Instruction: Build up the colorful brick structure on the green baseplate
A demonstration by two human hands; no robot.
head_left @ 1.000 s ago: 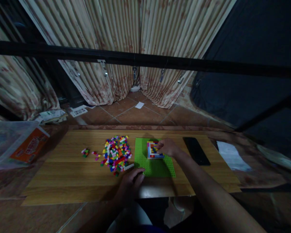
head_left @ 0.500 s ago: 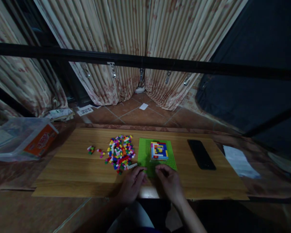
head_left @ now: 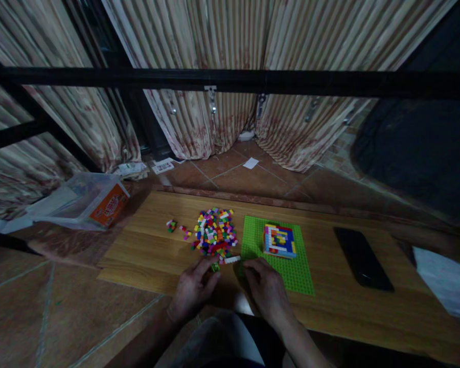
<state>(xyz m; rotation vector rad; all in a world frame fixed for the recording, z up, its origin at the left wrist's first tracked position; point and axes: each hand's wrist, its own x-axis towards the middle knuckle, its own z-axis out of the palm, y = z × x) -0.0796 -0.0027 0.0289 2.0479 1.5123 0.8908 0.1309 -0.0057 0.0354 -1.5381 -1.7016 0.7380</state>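
Domestic premises are indicated. Pleated, patterned curtains (head_left: 230, 41) are hung behind a dark bar (head_left: 291, 82); the floor (head_left: 230, 179) is laid with reddish-brown tiles. Colourful toy bricks (head_left: 214, 232) are spread on a wooden tabletop (head_left: 138, 260), beside which a plastic storage box (head_left: 107, 205) is noted.

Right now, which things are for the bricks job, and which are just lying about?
Likely used:
green studded baseplate
blocky multicoloured brick model
heap of small multicoloured plastic bricks
light-green piece at the left hand

Probably lying about:
flat black rectangular slab
white paper sheet
clear plastic box with orange label
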